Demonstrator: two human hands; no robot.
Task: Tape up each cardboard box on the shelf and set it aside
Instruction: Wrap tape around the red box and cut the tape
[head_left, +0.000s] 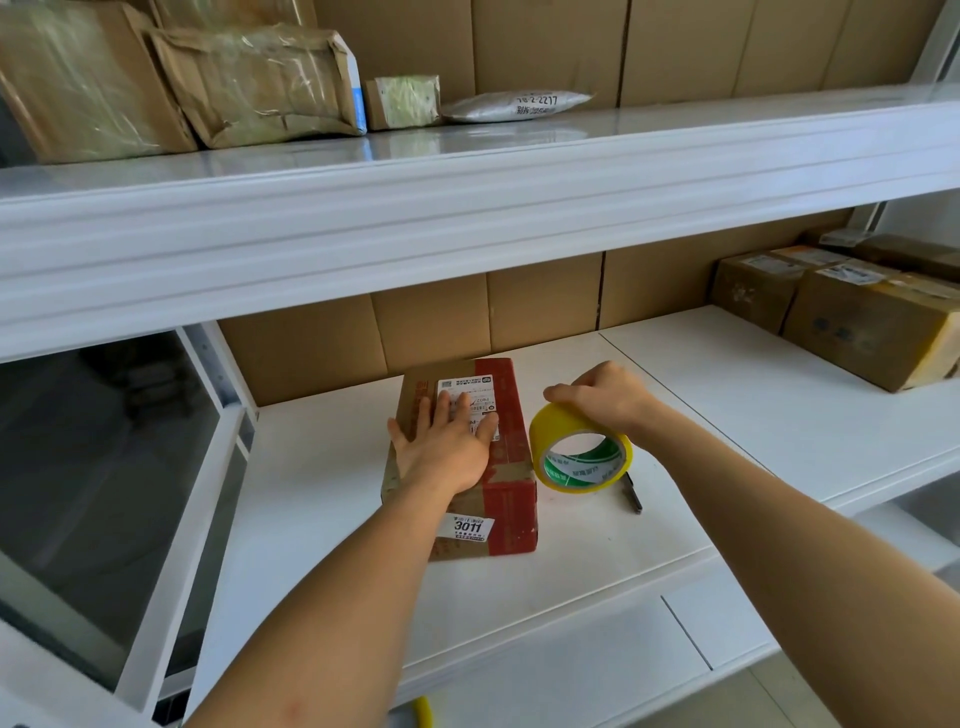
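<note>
a long rectangular cardboard box (467, 457), brown with red printed bands and white paper labels, lies on the smooth white shelf (727, 395), near its left post. the left hand (447, 447) is pressed flat on the box top, fingers straight and spread. just right of the box, a glossy yellow tape roll (581, 449) stands on edge, gripped from above by the right hand (602, 397). a dark pen-like object (632, 493) is partly hidden behind the roll. bare shelf surface stretches right toward taped boxes (852, 317), cut off by the frame.
</note>
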